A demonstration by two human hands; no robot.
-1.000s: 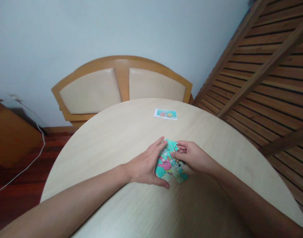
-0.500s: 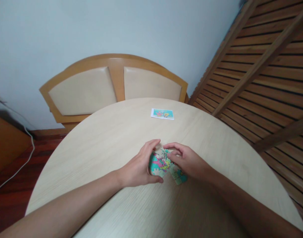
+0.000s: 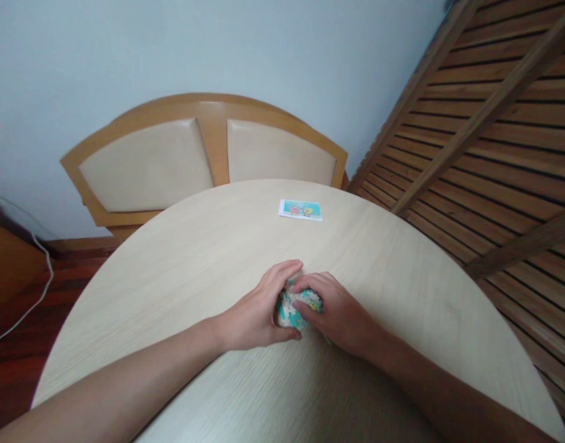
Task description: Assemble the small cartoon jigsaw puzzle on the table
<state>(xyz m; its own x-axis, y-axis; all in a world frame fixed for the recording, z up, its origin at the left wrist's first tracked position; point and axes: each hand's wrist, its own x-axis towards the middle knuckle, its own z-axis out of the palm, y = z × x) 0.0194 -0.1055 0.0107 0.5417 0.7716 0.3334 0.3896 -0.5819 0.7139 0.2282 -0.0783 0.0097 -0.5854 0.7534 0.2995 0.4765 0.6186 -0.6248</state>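
Observation:
A small heap of jigsaw puzzle pieces (image 3: 289, 315) lies on the table between my hands, teal and pale with a bit of yellow. My left hand (image 3: 264, 307) curves around the heap's left side, thumb and fingers wide apart. From the right, my right hand (image 3: 324, 307) reaches over the pieces with bent fingers, its thumb and fingertips closed on some of them. That hand hides the heap's right part, so I cannot tell how many pieces it grips.
The round wooden table (image 3: 208, 258) carries a printed picture card (image 3: 301, 210) beyond my hands, with pink and yellow cartoon figures. A padded wooden headboard-like panel (image 3: 220, 147) stands behind the table. Wooden slats (image 3: 495, 135) slope up on the right; a white cable (image 3: 49, 277) hangs at left.
My right hand has moved left over the pieces and closed on them. The flatter, joined pink-and-teal patch is now a jumbled heap. The section at lower right is now mostly hidden.

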